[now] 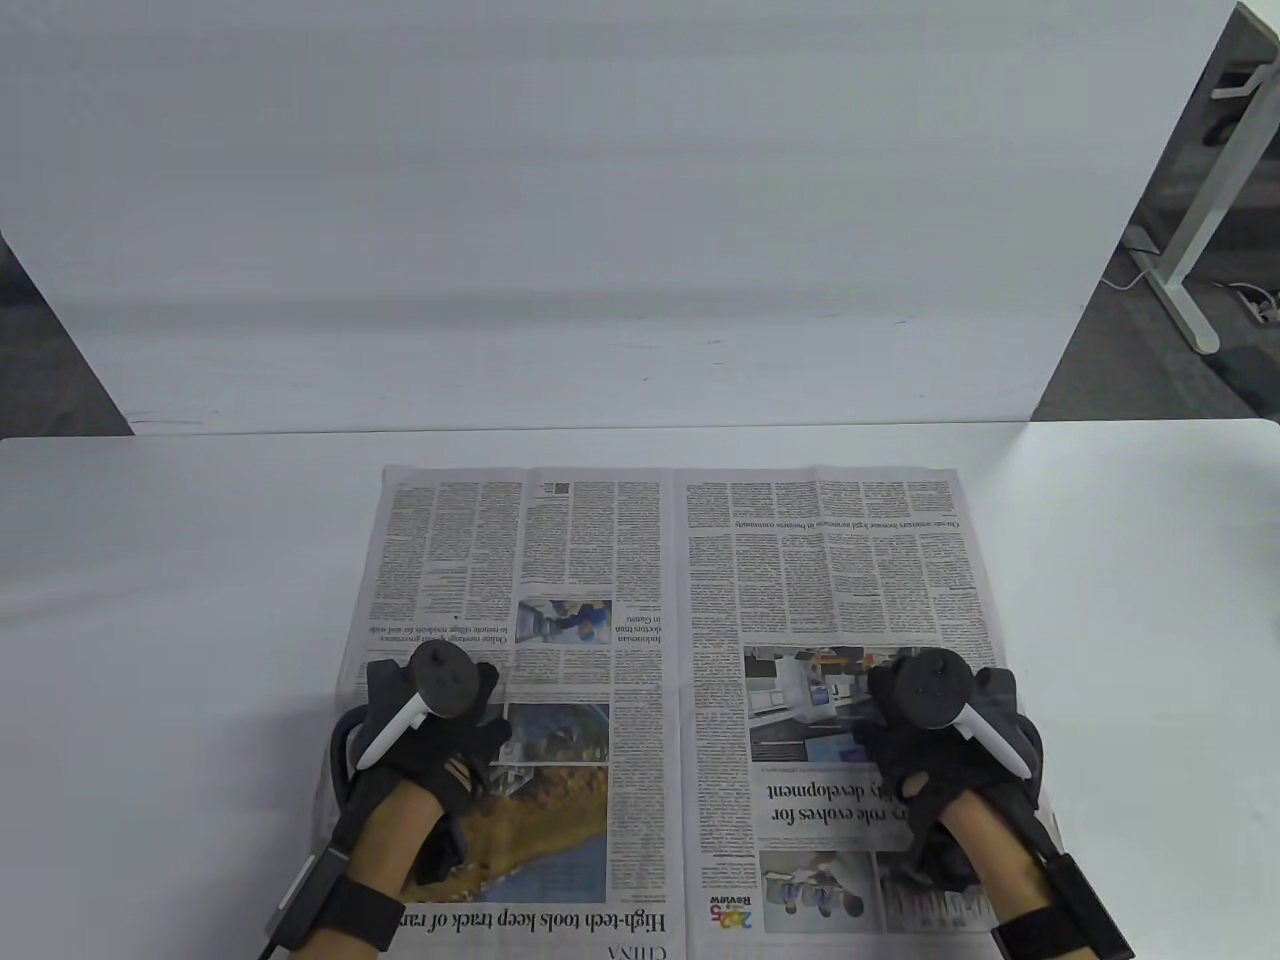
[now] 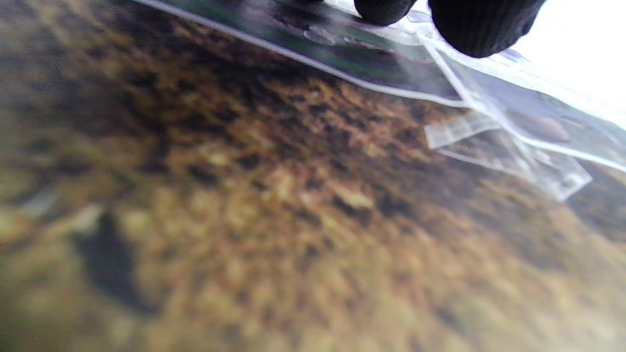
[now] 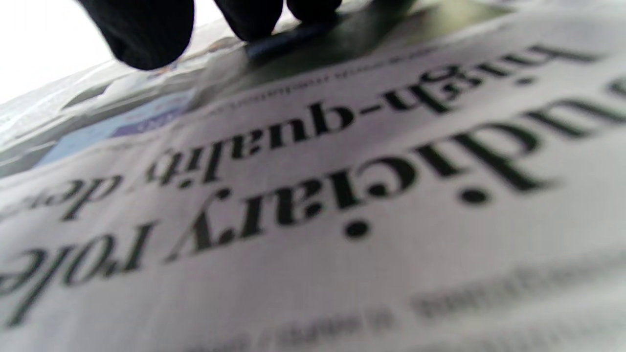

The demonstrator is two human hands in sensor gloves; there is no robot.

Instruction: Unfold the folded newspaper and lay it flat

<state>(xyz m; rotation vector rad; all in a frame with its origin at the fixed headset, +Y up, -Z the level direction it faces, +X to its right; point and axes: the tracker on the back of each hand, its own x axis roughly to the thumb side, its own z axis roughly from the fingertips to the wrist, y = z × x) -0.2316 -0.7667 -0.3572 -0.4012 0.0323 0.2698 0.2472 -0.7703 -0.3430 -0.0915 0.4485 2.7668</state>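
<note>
The newspaper (image 1: 670, 640) lies spread open as two pages on the white table (image 1: 160, 620), its print upside down to me, with a centre crease running front to back. My left hand (image 1: 425, 735) rests flat on the left page over a brown landscape photo (image 2: 274, 205). My right hand (image 1: 950, 740) rests flat on the right page by a headline (image 3: 303, 195). In the wrist views the gloved fingertips (image 2: 481, 24) (image 3: 142, 34) touch the paper. Neither hand grips anything.
A white backdrop board (image 1: 600, 200) stands behind the table's far edge. A white desk leg (image 1: 1200, 230) and cables stand on the floor at the far right. The paper's near edge runs off the bottom of the table view.
</note>
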